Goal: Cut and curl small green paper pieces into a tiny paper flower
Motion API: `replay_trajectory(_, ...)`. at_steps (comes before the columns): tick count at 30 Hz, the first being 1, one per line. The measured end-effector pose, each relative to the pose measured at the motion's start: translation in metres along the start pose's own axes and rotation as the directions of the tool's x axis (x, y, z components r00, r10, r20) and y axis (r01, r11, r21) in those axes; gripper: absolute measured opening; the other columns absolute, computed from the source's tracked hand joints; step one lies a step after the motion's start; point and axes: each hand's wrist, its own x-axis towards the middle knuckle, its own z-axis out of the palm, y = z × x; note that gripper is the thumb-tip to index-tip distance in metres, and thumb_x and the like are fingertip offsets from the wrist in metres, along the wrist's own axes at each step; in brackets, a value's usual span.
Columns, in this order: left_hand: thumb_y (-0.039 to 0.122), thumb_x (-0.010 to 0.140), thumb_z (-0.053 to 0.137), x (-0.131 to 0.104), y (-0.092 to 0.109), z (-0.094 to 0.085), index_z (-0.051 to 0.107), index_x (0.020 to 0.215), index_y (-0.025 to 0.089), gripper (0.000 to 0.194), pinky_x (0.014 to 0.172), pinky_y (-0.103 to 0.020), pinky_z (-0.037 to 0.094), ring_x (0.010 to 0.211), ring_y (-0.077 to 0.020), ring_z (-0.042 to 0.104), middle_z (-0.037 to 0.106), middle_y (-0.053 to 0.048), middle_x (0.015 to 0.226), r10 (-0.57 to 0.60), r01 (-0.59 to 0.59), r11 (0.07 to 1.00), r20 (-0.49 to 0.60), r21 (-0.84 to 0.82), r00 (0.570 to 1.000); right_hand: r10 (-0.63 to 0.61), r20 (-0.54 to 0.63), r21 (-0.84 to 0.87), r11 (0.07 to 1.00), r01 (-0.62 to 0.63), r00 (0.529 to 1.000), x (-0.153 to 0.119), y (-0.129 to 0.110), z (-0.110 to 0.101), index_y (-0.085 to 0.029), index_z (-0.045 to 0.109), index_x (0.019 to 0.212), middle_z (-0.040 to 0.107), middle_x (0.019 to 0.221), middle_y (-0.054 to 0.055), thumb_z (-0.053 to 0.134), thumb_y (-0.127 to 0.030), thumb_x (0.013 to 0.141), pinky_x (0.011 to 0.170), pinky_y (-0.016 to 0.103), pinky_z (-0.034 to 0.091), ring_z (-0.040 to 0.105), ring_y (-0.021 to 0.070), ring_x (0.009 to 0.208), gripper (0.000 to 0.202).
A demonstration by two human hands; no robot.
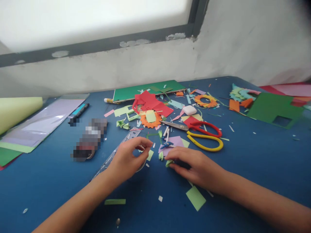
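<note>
Between the fingertips of the right hand (198, 163), green paper (169, 163) sits pinched: likely light, easily creased, best held edgewise; left hand (128, 158) half-curled, any grip unclear!

Blue table (255, 155) before scuffed pale wall (233, 48); bright window (97, 22) above, dark grey frame (97, 46).

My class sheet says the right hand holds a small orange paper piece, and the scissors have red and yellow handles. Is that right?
Not orange: the head view shows the right hand holding a small light-green paper piece; the rest stands.
</note>
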Motion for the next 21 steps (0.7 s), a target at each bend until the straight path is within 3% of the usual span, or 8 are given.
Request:
replay_trajectory(4, 0.002, 0.076, 0.057, -0.001, -0.002, -0.001, 0.069, 0.086, 0.018, 0.022, 0.07, -0.023, 0.054, 0.072, -0.0128, 0.068, 0.074, 0.0, 0.081, 0.001, -0.001, 0.999, -0.007, 0.044, 1.0, -0.012, -0.003, -0.001, 1.0, 0.012, 1.0, -0.001, 0.0, 0.0, -0.02, 0.057, 0.104, 0.066, 0.101, 0.006, 0.053, -0.01, 0.084, 0.087, 0.028, 0.051, 0.061, 0.0159, 0.1, 0.022)
replay_trajectory(10, 0.005, 0.074, 0.063, 0.0, -0.008, 0.002, 0.068, 0.079, 0.017, 0.013, 0.068, -0.025, 0.053, 0.07, -0.0152, 0.068, 0.074, -0.001, 0.076, 0.011, -0.005, 0.994, -0.051, 0.114, 0.999, -0.016, -0.008, 0.0, 1.0, 0.016, 1.0, -0.003, 0.001, 0.0, -0.02, 0.057, 0.104, 0.067, 0.101, 0.006, 0.053, -0.01, 0.084, 0.088, 0.028, 0.05, 0.061, 0.0156, 0.1, 0.022)
replay_trajectory(16, 0.009, 0.076, 0.062, 0.001, -0.012, 0.005, 0.065, 0.073, 0.018, 0.01, 0.065, -0.028, 0.052, 0.068, -0.0162, 0.065, 0.069, -0.002, 0.071, 0.09, -0.091, 0.982, 0.016, 0.164, 0.996, -0.019, -0.003, 0.006, 1.0, 0.019, 1.0, -0.001, 0.0, 0.0, -0.02, 0.058, 0.104, 0.067, 0.1, 0.006, 0.052, -0.011, 0.085, 0.086, 0.029, 0.051, 0.062, 0.0159, 0.099, 0.021)
replay_trajectory(21, -0.003, 0.076, 0.043, 0.001, -0.012, 0.002, 0.069, 0.084, 0.019, 0.035, 0.078, -0.031, 0.053, 0.085, -0.0173, 0.068, 0.074, -0.004, 0.086, 0.184, -0.202, 0.965, 0.114, 0.166, 0.976, -0.014, 0.0, 0.003, 1.0, 0.014, 1.0, -0.001, 0.0, 0.0, -0.02, 0.058, 0.104, 0.067, 0.1, 0.006, 0.052, -0.012, 0.085, 0.086, 0.03, 0.052, 0.062, 0.0165, 0.099, 0.021)
